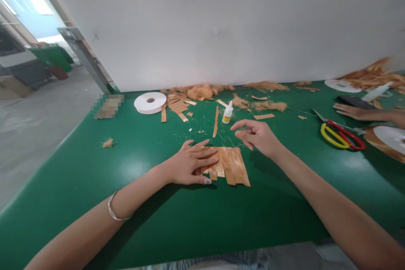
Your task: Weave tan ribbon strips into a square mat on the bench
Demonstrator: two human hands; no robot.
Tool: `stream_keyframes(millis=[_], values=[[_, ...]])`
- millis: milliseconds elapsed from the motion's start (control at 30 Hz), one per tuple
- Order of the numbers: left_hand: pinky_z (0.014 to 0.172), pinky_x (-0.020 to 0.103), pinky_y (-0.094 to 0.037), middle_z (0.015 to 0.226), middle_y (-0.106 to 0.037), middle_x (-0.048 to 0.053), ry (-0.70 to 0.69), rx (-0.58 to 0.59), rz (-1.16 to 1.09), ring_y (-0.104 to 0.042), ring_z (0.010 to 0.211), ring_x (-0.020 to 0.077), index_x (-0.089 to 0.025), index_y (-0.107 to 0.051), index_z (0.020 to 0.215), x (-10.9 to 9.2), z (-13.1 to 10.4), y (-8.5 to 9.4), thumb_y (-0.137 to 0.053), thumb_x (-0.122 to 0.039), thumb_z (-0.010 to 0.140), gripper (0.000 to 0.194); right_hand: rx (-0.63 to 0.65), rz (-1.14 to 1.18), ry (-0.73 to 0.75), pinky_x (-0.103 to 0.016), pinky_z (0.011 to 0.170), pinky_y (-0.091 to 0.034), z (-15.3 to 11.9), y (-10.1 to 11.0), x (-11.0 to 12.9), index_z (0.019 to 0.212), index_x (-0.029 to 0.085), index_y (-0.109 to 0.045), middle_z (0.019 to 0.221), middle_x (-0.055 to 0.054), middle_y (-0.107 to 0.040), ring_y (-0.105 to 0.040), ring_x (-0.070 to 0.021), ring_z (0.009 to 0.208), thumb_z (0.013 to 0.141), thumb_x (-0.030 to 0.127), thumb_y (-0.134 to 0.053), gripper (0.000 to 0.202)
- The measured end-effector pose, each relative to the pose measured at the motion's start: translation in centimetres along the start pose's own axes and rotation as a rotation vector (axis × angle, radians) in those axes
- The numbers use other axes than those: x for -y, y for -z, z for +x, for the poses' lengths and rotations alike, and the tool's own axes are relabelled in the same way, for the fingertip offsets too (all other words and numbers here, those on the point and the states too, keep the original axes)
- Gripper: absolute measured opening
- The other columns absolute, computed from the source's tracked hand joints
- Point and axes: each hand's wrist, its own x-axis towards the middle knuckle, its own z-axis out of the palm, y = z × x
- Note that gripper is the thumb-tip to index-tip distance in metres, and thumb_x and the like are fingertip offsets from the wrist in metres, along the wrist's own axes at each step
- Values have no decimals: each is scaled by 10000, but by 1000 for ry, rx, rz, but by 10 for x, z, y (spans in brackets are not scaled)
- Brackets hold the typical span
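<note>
My left hand [193,162] lies flat, fingers spread, on a panel of tan strips [232,164] laid side by side, its lower edge uneven and its surface partly glossy. The palm and fingers hide the panel's left part. Above the panel's right corner, my right hand [256,135] hovers with loosely bent fingers and nothing visible in them. Just beyond its fingertips a small white glue bottle [227,114] with a yellow label stands upright. A single narrow tan strip [216,122] lies left of the bottle.
White tape rolls [150,102] sit at the back left, beside frayed fibre and strip scraps [202,91]. Scissors [341,135] with red and yellow handles lie at the right. Another person's hand [356,112] rests near a dark object there. A white board [221,29] borders the table's back.
</note>
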Motion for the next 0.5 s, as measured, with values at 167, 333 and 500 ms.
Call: stream_keyframes(millis=[167, 333, 500], values=[[1099, 594, -49, 1537, -242, 23, -3, 1, -14, -97, 1428, 362, -336, -289, 1452, 0, 0, 1, -395, -692, 845, 711, 89, -594, 249, -262, 529, -336, -4, 2, 3, 984, 267, -701, 702, -23, -695, -569, -143, 576, 879, 351, -534, 214], [1105, 573, -55, 1535, -249, 27, 9, -1, -14, -102, 1428, 359, -328, -289, 1454, 0, 0, 0, -393, -697, 842, 722, 112, -928, 329, -253, 464, -220, -2, 9, -3, 999, 246, -720, 581, -39, -569, -458, -134, 499, 883, 414, -500, 300], [1105, 567, -60, 1531, -259, 19, 13, -4, -9, -110, 1429, 351, -335, -305, 1447, 0, -1, 0, -392, -702, 840, 715, -1, -1013, 298, -275, 468, -153, -1, 11, -6, 833, 213, -730, 494, -39, -452, -350, -124, 473, 893, 375, -447, 332]])
